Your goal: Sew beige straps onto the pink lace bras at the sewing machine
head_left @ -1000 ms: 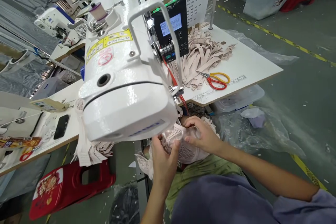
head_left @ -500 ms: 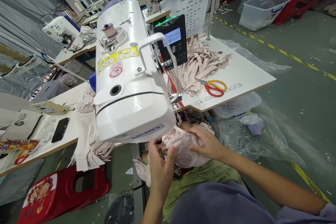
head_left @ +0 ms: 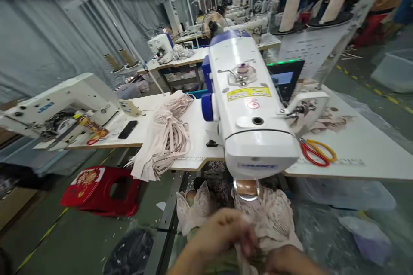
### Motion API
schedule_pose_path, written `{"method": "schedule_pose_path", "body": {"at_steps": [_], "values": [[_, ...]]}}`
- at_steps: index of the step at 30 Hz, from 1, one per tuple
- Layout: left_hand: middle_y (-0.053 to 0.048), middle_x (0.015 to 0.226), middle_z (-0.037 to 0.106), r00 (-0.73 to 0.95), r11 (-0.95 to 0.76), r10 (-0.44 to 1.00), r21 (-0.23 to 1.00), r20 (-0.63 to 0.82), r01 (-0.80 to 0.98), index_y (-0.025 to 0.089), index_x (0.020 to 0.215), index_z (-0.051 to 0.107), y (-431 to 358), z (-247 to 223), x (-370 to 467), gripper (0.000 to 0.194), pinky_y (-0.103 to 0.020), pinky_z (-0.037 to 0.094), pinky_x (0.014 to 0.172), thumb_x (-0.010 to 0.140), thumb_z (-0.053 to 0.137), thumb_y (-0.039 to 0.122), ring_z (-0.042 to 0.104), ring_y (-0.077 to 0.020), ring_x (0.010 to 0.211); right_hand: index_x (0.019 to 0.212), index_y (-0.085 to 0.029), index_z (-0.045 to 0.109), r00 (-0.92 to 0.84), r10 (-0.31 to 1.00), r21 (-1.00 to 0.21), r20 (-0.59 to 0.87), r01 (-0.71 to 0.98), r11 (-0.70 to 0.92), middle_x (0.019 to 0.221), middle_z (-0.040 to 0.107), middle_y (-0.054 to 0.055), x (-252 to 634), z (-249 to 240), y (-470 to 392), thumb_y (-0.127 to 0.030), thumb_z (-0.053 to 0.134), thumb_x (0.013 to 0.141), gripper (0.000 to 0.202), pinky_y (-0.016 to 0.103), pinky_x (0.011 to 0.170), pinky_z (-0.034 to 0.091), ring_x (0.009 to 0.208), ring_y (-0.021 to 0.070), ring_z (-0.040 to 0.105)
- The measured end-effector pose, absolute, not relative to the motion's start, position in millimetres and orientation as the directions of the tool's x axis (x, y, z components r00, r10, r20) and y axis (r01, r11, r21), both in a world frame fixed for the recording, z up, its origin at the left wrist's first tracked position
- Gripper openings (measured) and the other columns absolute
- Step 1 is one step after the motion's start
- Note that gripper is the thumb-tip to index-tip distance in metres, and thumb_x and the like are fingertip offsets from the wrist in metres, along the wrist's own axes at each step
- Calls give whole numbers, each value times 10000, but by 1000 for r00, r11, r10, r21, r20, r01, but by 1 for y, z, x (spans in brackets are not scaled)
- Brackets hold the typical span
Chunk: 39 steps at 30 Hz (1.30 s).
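A pale pink lace bra (head_left: 274,215) hangs in front of me, below the head of a white sewing machine (head_left: 254,107). My left hand (head_left: 222,232) is at its near side, fingers drawn together on a strip of its fabric and blurred by motion. Low at the frame's bottom edge, my right hand (head_left: 287,260) is beside the same bra, smeared and partly cut off, so its fingers cannot be made out. More lace (head_left: 193,208) spreads to the left of my hands, over my lap.
Scissors (head_left: 318,152) with red and yellow handles lie on the right of the table. Bundled beige pieces (head_left: 164,137) overhang its left edge, near a black phone (head_left: 128,129). A red stool (head_left: 103,191) stands at left; a clear plastic box (head_left: 348,193) is under the table.
The view has swung up and left. My hands have moved down toward my body, away from the machine head. My right hand has left the top of the lace cup.
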<state>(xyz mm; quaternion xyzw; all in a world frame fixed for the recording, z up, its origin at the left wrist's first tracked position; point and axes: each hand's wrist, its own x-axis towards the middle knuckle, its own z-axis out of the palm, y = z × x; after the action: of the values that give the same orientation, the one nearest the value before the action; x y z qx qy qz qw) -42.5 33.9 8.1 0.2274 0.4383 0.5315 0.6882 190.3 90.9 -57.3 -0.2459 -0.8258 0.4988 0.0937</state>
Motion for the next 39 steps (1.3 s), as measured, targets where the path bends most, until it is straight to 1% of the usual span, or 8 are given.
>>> {"method": "schedule_pose_path", "body": {"at_steps": [4, 7, 15, 19, 21, 26, 33, 39], "values": [[76, 526, 468, -434, -117, 862, 730, -263, -674, 194, 702, 603, 32, 31, -119, 235, -232, 532, 639, 870, 690, 334, 480, -63, 474, 780, -259, 705, -784, 604, -857, -145, 404, 319, 742, 703, 74, 199, -64, 116, -524, 413, 950, 430, 307, 688, 525, 727, 234, 674], [94, 536, 423, -644, -321, 720, 699, -258, -639, 182, 705, 509, 25, 43, -181, 290, -165, 484, 568, 989, 495, 238, 424, -32, 433, 762, -287, 729, -826, 541, -847, -160, 396, 355, 761, 704, 91, 208, -54, 133, -555, 493, 905, 385, 344, 731, 534, 765, 263, 671], [104, 483, 367, -768, -341, 539, 743, -347, -575, 164, 704, 472, 1, 39, -248, 381, -123, 348, 417, 1041, 295, 170, 311, -19, 325, 779, -242, 713, -747, 601, -877, -285, 456, 150, 858, 719, 86, 222, -49, 150, -638, 504, 846, 452, 329, 777, 563, 830, 250, 691], [133, 424, 270, -718, -192, 606, 813, -342, -549, 171, 690, 479, 6, 26, -228, 347, -122, 257, 370, 1019, 404, 252, 199, -23, 302, 898, -225, 629, -257, 948, -911, -187, 406, -70, 776, 711, 71, 223, -77, 148, -688, 671, 646, 529, 309, 613, 564, 709, 244, 674], [143, 413, 255, -628, -54, 690, 840, -360, -540, 171, 677, 503, 16, 15, -197, 310, -139, 226, 365, 931, 586, 328, 177, -24, 317, 939, -219, 581, -23, 995, -922, -100, 377, -84, 775, 697, 71, 214, -84, 142, -658, 693, 648, 539, 287, 536, 537, 684, 234, 662], [119, 448, 322, -297, 298, 854, 869, -428, -396, 159, 642, 568, 41, -9, -93, 392, -187, 204, 410, 681, 806, 468, 229, -34, 391, 819, -208, 652, -606, 784, -912, -134, 384, 142, 795, 712, 69, 167, -57, 122, -494, 567, 833, 299, 332, 698, 550, 731, 223, 668], [43, 571, 449, -95, 366, 925, 930, -368, -36, 169, 660, 617, 42, -10, -30, 325, -235, 266, 518, 772, 663, 470, 358, -100, 545, 992, -196, 671, -685, 715, -940, -139, 319, 123, 829, 715, 32, 145, -24, 123, -439, 542, 901, 290, 269, 575, 457, 627, 153, 591], [27, 547, 471, 27, 240, 963, 902, -267, 359, 194, 665, 595, 47, -18, -25, 316, -246, 310, 506, 876, 498, 407, 437, -136, 531, 882, -213, 694, -751, 648, -883, -126, 383, 273, 785, 695, 13, 147, -21, 133, -345, 593, 882, 167, 254, 620, 388, 695, 159, 589]]}}
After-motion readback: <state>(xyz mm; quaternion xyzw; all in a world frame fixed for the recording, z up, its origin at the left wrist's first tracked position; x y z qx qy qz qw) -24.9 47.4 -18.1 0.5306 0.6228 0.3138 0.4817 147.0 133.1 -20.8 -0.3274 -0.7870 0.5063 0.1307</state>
